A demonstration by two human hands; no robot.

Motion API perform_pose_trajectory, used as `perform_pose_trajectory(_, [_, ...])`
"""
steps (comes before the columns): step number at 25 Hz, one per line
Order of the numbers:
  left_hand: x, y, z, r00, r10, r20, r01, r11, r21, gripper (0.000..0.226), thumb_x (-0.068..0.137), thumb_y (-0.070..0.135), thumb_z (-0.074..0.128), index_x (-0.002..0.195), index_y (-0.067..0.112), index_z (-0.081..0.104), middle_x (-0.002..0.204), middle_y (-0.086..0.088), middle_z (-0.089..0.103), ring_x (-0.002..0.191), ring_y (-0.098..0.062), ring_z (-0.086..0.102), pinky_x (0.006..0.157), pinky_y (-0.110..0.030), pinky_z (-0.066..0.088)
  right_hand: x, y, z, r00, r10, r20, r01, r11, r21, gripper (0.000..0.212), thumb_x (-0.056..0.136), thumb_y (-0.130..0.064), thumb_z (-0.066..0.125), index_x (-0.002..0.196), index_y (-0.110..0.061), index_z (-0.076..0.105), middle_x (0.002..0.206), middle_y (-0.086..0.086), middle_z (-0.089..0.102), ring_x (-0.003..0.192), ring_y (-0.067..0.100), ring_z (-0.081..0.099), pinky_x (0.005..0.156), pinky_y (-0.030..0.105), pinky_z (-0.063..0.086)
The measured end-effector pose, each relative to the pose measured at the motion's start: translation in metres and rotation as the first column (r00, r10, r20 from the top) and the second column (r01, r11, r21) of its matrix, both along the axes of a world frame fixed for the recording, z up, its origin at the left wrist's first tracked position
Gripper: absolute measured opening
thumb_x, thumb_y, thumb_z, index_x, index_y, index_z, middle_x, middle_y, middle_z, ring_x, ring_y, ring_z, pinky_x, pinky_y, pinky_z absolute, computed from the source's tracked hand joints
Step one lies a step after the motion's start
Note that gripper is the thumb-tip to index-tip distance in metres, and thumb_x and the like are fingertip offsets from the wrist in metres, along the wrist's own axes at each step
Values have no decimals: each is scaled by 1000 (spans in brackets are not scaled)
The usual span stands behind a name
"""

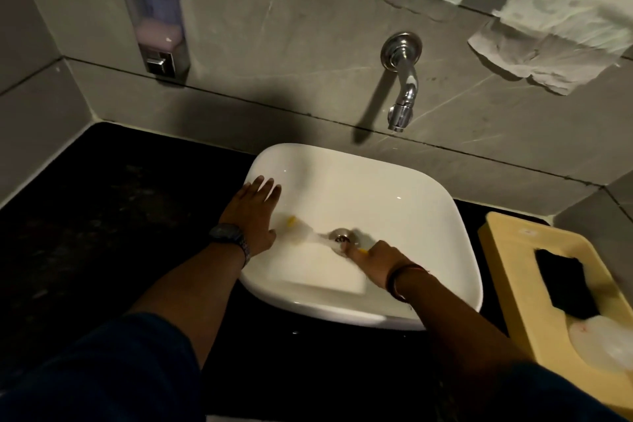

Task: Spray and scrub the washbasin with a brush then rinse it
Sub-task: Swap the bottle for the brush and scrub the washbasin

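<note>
Both hands crowd the washbasin (394, 202); its far half lies open.
I see the tap (402, 86) overhanging the back rim, a yellow tray (496, 240) blocking the right, bare black counter (102, 216) left.

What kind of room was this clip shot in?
Most likely a bathroom or washroom. A white washbasin sits on a dark counter under a wall-mounted chrome tap, and a soap dispenser is fixed to the grey tiled wall.
</note>
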State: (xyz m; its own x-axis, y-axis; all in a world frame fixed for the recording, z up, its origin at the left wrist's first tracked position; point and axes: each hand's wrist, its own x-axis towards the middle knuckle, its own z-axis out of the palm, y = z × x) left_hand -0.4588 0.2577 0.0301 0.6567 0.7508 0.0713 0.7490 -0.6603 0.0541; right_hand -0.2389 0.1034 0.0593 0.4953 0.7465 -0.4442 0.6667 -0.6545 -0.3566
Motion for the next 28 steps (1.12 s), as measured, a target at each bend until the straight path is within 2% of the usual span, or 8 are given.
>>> perform_pose_trajectory(6, [2, 0, -2, 1000, 7, -21, -7, 1000, 11, 91, 76, 43, 59, 145, 15, 7, 157, -8, 11, 144, -25, 5, 117, -39, 6, 77, -43, 30, 934, -268, 237, 290, 955, -64, 84, 80, -74, 46, 121, -1, 57, 123, 25, 62, 104, 37, 61, 86, 37, 45])
perform_pose_trajectory(10, [2, 0, -4, 999, 19, -47, -17, 999, 28, 96, 72, 52, 58, 145, 15, 7, 157, -8, 13, 144, -26, 6, 117, -40, 7, 61, -63, 45, 999, 34, 43, -20, 959, -282, 74, 64, -87, 47, 75, -16, 61, 73, 7, 66, 65, 22, 61, 62, 29, 47])
perform_pose_trajectory(12, [2, -1, -3, 999, 25, -35, -25, 999, 27, 95, 73, 54, 55, 145, 15, 8, 157, -8, 14, 144, -26, 7, 117, -40, 7, 46, -53, 36, 977, 174, 124, -135, 951, -277, 87, 61, -92, 38, 93, -16, 65, 92, 10, 69, 87, 27, 64, 79, 34, 48])
perform_pose_trajectory(15, [3, -3, 0, 1000, 27, -9, -27, 1000, 16, 86, 79, 50, 50, 145, 15, 8, 157, -8, 14, 144, -26, 7, 117, -40, 6, 41, -22, 25, 950, -96, 296, 118, 991, -59, 83, 76, -81, 36, 116, -11, 57, 120, 16, 65, 106, 34, 60, 85, 39, 44])
perform_pose_trajectory(19, [2, -3, 2, 1000, 18, 18, -18, 1000, 4, 80, 83, 43, 49, 145, 14, 8, 157, -8, 14, 144, -25, 6, 118, -39, 6, 12, -5, 7, 999, 38, 22, -38, 999, -16, 80, 68, -86, 40, 108, -19, 60, 93, 1, 69, 84, 19, 64, 67, 25, 42])
perform_pose_trajectory(21, [2, -3, 3, 999, 22, 27, -22, 1000, -5, 79, 83, 42, 49, 145, 14, 8, 157, -8, 13, 144, -25, 5, 119, -39, 6, 14, -11, 2, 993, 99, 68, -97, 994, -40, 84, 64, -89, 37, 114, -24, 58, 101, 3, 70, 91, 23, 64, 74, 30, 45])
perform_pose_trajectory(25, [3, -4, 3, 1000, 22, 15, -22, 1000, -1, 80, 83, 42, 50, 145, 14, 7, 157, -8, 13, 144, -25, 6, 119, -40, 7, 70, -39, 22, 913, -230, 337, 260, 965, -46, 85, 77, -80, 37, 118, -9, 58, 121, 20, 64, 105, 36, 60, 89, 40, 47])
perform_pose_trajectory(28, [2, -4, 2, 1000, 25, 3, -25, 1000, 17, 81, 82, 43, 50, 145, 14, 8, 157, -8, 14, 144, -26, 7, 119, -40, 7, 78, -63, 35, 978, -63, 200, 98, 980, -173, 85, 74, -82, 42, 110, -7, 61, 113, 17, 67, 103, 34, 61, 78, 33, 44])
